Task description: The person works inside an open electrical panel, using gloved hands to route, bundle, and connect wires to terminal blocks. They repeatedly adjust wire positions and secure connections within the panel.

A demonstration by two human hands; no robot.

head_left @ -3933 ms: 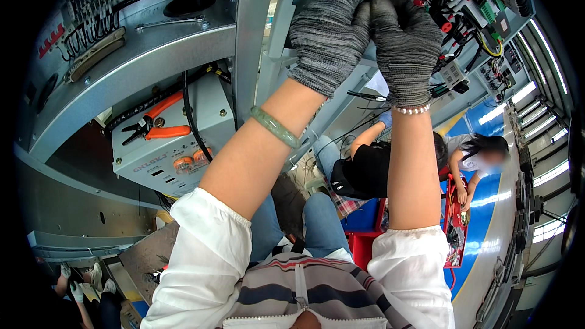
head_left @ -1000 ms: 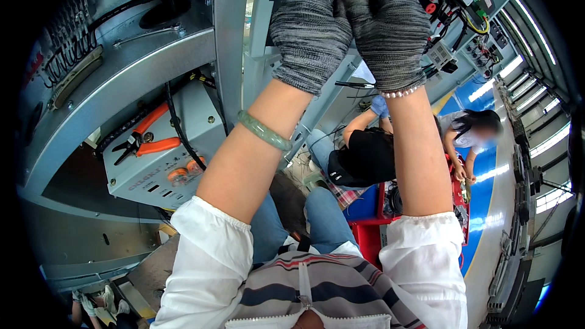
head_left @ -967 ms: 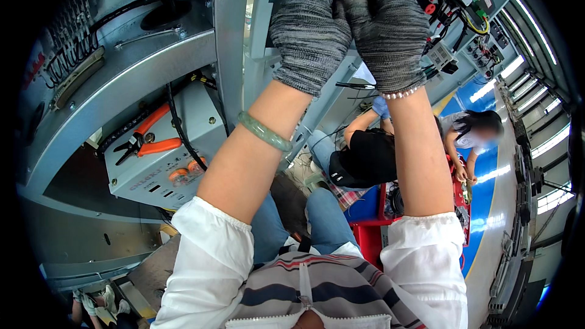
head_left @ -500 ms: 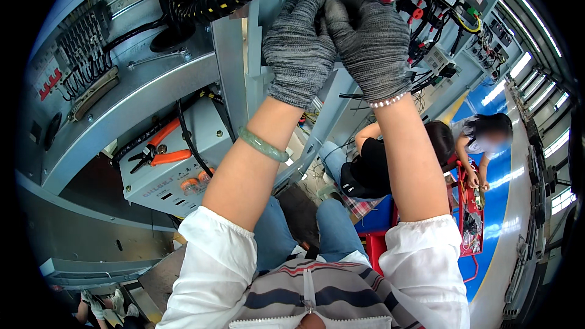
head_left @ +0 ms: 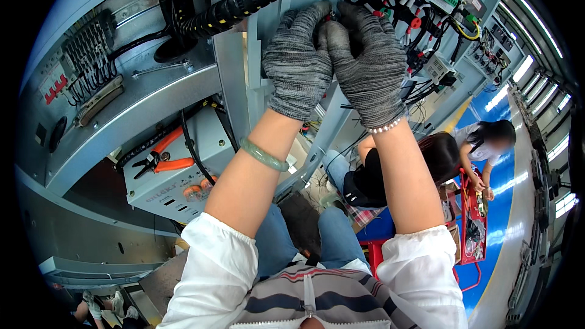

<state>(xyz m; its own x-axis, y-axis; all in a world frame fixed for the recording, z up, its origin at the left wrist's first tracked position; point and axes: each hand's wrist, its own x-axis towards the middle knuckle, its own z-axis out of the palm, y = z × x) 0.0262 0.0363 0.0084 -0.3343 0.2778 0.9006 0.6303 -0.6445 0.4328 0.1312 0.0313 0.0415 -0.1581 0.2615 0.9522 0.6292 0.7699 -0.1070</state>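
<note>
Pretty cramped spot: a grey metal cabinet (head_left: 152,103) fills the left, orange pliers (head_left: 161,158) lying on a grey box (head_left: 183,176) inside. Left hand (head_left: 298,64) and right hand (head_left: 368,64), both gloved, press together up at the wires (head_left: 405,21); can't tell what either grip holds. Blue floor (head_left: 509,146) runs along the right.

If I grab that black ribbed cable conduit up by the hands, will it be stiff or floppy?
The black ribbed conduit would probably flex rather than stay rigid: it runs in a curve across the panel. Its ridges should give gloved fingers grip. It looks thick with cable, so it may spring back.
</note>
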